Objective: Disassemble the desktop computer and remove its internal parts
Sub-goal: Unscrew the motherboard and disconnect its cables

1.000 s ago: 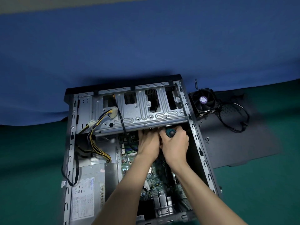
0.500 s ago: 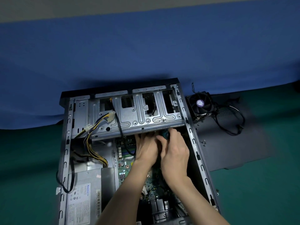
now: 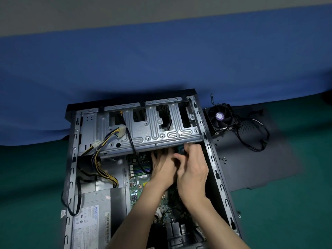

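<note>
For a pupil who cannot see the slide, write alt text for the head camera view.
Two bare hands work inside an open desktop computer case, the right hand gripping a teal-handled screwdriver just under the metal drive cage, the left hand close beside it. A power supply sits at lower left; a fan lies on a dark panel to the right.

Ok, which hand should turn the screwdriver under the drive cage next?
Right. The right hand grips the screwdriver by its teal handle, just below the edge of the drive cage. The left hand lies beside it with fingertips hidden under the cage, likely best for steadying.
</note>
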Tool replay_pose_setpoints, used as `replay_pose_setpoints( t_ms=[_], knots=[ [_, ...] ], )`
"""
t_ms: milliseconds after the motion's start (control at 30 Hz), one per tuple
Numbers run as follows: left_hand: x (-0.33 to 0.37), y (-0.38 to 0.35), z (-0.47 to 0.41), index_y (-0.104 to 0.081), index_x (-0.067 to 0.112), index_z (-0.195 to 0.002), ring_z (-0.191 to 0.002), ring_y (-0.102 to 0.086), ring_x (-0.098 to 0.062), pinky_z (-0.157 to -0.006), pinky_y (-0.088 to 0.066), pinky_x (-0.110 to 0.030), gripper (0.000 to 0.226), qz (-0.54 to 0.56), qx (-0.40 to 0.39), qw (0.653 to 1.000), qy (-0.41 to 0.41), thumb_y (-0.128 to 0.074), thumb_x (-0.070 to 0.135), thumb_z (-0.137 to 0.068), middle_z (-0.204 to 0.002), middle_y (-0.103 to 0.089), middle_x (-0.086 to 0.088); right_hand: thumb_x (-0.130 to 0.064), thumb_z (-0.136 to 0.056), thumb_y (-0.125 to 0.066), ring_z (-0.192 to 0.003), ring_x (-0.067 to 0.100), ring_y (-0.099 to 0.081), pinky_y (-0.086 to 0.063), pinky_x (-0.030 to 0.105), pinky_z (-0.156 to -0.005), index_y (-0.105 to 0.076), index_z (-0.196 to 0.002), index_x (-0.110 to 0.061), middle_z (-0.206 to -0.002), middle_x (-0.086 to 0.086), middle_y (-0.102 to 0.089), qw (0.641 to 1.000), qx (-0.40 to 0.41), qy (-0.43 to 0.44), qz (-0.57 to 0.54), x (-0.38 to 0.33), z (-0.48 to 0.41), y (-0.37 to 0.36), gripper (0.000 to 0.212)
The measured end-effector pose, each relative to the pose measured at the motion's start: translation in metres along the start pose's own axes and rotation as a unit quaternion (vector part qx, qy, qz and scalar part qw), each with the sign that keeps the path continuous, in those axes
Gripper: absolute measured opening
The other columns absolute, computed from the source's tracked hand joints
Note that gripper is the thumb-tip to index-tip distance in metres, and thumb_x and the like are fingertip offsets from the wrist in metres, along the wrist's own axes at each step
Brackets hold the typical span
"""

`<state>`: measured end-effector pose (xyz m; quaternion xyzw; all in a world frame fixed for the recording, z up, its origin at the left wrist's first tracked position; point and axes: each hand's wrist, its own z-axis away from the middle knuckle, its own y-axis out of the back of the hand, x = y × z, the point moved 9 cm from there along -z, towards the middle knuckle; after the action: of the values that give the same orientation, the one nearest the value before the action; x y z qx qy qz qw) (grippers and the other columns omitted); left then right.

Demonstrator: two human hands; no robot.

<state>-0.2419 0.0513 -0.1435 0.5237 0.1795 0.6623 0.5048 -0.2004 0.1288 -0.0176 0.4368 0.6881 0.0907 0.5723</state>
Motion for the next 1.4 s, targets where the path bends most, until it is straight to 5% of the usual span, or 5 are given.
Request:
replay_pose_setpoints(
  t_ms=[400,600,967,1167,1400],
  knots=[
    [-0.006,0.027,0.012,-0.051,0.019,-0.087,-0.093,-0.054,-0.031,-0.080,-0.042,-0.034,0.018,0.216,0.101,0.965,0.110,-0.035,0.021,-0.096,-0.103,-0.062,-0.013,-0.009,-0.081,-0.075,-0.076,0.021,-0.055,-0.047,0.030,-0.067,-0.058,-0.091,0.001,-0.088,0.008,-0.054,1.000,0.003,-0.017,-0.009,0.002,0.001,0.006,0.021],
    [0.015,0.039,0.017,-0.058,0.010,-0.111,-0.094,-0.059,-0.035,-0.078,-0.049,-0.041,0.030,0.146,0.107,0.982,-0.055,-0.044,0.001,-0.085,-0.103,-0.065,-0.019,0.025,-0.071,-0.059,-0.077,0.025,-0.054,-0.048,0.033,-0.066,-0.059,-0.080,0.004,-0.085,0.011,-0.055,1.000,0.007,0.015,-0.009,-0.001,-0.001,0.006,0.023],
    [0.006,0.027,0.016,-0.055,0.013,-0.119,-0.106,-0.057,-0.029,-0.088,-0.048,-0.035,0.039,0.168,0.069,0.983,-0.005,-0.049,-0.001,-0.084,-0.115,-0.062,-0.014,0.016,-0.071,-0.071,-0.079,0.018,-0.056,-0.045,0.014,-0.075,-0.066,-0.091,0.000,-0.088,0.010,-0.056,1.000,-0.004,0.005,-0.017,0.002,-0.002,0.003,0.026],
    [0.004,0.038,0.015,-0.055,0.016,-0.085,-0.088,-0.060,-0.035,-0.079,-0.052,-0.047,0.050,0.180,0.103,0.977,0.051,-0.023,0.050,-0.068,-0.087,-0.062,-0.014,-0.002,-0.074,-0.079,-0.088,0.025,-0.056,-0.047,0.032,-0.075,-0.072,-0.087,-0.004,-0.094,0.012,-0.057,1.000,-0.018,0.007,-0.018,-0.001,-0.004,-0.003,0.015],
    [0.003,0.037,0.014,-0.059,0.020,-0.101,-0.099,-0.060,-0.031,-0.078,-0.047,-0.028,0.038,0.190,0.076,0.979,-0.007,-0.042,-0.005,-0.078,-0.102,-0.067,-0.011,0.000,-0.070,-0.081,-0.090,0.018,-0.054,-0.048,0.027,-0.079,-0.070,-0.089,-0.001,-0.098,0.014,-0.056,0.999,0.005,0.007,-0.041,0.002,-0.001,0.003,0.022]
  ],
)
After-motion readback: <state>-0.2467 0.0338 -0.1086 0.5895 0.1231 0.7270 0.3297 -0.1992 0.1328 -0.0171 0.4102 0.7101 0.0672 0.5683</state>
